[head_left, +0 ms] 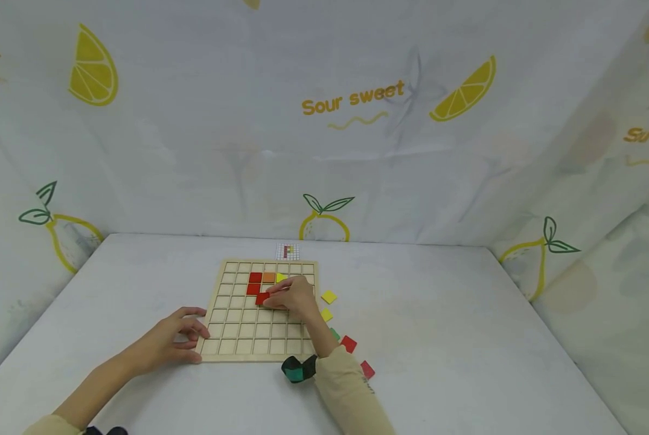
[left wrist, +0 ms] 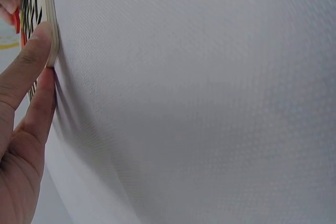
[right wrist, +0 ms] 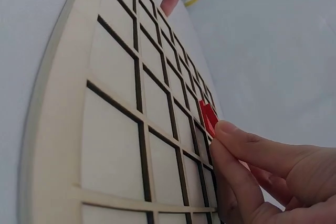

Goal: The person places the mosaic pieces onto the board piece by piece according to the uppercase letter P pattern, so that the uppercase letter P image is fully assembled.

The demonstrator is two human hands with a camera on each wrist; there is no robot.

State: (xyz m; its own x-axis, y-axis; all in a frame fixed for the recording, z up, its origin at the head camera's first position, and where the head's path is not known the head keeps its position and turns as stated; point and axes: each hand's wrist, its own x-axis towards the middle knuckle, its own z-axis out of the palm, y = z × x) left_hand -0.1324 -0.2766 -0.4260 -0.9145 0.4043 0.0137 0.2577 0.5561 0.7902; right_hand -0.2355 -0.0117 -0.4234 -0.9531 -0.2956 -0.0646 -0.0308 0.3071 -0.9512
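A wooden grid board (head_left: 239,331) lies flat on the white table. In its upper cells sit two red tiles (head_left: 254,289), an orange tile (head_left: 268,277) and a yellow tile (head_left: 281,277) partly covered by fingers. My right hand (head_left: 297,297) pinches a square red tile (head_left: 261,299) between thumb and fingertips, just below the placed red ones. The right wrist view shows this held red tile (right wrist: 209,119) close over the grid. At the lower left of the board, my left hand (head_left: 174,337) rests its spread fingers and thumb against the edge.
Right of the board lie loose yellow tiles (head_left: 329,296), a green tile (head_left: 335,333) and red tiles (head_left: 348,344), some near the right sleeve (head_left: 351,386). A small printed pattern card (head_left: 288,252) sits behind the board. A patterned white curtain (head_left: 221,121) hangs behind the table.
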